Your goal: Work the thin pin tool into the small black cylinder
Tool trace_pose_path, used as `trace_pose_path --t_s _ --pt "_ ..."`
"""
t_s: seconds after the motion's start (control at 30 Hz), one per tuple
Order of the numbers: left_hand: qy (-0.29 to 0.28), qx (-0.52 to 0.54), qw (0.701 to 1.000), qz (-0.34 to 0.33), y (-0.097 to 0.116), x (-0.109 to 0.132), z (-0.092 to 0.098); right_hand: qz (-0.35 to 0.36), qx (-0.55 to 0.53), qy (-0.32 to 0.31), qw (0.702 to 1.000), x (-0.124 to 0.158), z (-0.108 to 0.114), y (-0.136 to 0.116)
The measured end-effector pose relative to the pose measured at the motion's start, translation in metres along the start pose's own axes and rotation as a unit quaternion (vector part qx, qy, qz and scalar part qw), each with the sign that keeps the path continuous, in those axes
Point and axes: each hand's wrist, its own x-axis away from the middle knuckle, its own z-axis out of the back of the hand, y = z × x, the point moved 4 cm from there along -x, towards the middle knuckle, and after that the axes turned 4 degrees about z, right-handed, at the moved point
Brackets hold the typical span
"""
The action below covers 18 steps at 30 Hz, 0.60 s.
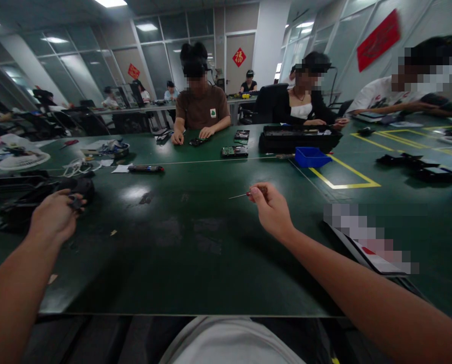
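Observation:
My right hand [273,210] is closed round the handle of a slim screwdriver [238,196], above the green table [165,273]. Its thin metal shaft points left, and the reddish handle is mostly covered by my fingers. On the left, my left hand [57,217] pinches a small dark piece [75,202] whose kind I cannot make out. Just behind that hand lies a bulky black plastic part [17,202], partly hidden by it.
Toward the back stand a blue bin [312,157], a long black tray [299,139] and a green circuit board [234,151]. A dark pen-like tool [146,169] lies left of centre. A booklet-like item [369,245] is beside my right forearm. Co-workers sit opposite.

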Motion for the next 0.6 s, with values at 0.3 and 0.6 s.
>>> trace_pose_path --t_s 0.3,0.6 --pt "-0.201 0.078 0.976 0.039 0.0 0.071 -0.12 0.003 -0.022 -0.006 1.0 0.001 -0.001 0.002" --pt "-0.337 0.04 0.94 0.005 0.009 0.143 -0.197 0.01 -0.016 -0.013 1.0 0.002 0.0 -0.004"
